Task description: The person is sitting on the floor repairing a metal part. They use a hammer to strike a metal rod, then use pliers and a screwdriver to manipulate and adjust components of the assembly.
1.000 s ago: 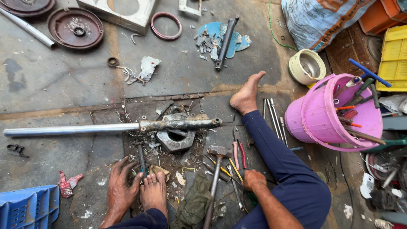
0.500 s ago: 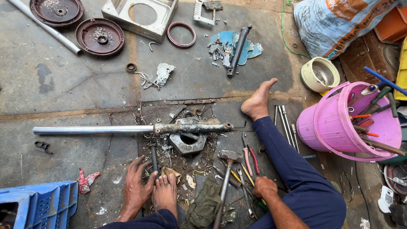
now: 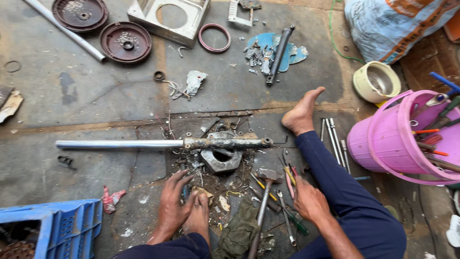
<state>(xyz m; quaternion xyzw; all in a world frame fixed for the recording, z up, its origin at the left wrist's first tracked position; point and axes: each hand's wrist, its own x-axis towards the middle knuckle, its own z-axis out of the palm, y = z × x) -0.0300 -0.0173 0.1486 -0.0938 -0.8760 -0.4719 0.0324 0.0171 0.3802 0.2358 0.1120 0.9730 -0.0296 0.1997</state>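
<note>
the left hand (image 3: 171,205) is lying flat with fingers spread on the gritty floor beside the person's own foot (image 3: 199,217), gripping nothing, its fingertips reaching toward the grey metal block (image 3: 221,158) just below the one long steel rod (image 3: 163,143). the right hand (image 3: 310,204) is resting loosely open, palm down, on a scatter of hand tools, touching the pliers (image 3: 289,176) and sitting just beside the one hammer (image 3: 263,204); whether any finger is curling round a tool, i cannot tell. two rusty round discs (image 3: 125,42) are lying at the top left, one pink bucket (image 3: 383,148) of tools is standing at the right, and one blue crate (image 3: 57,225) is sitting at the bottom left.
</note>
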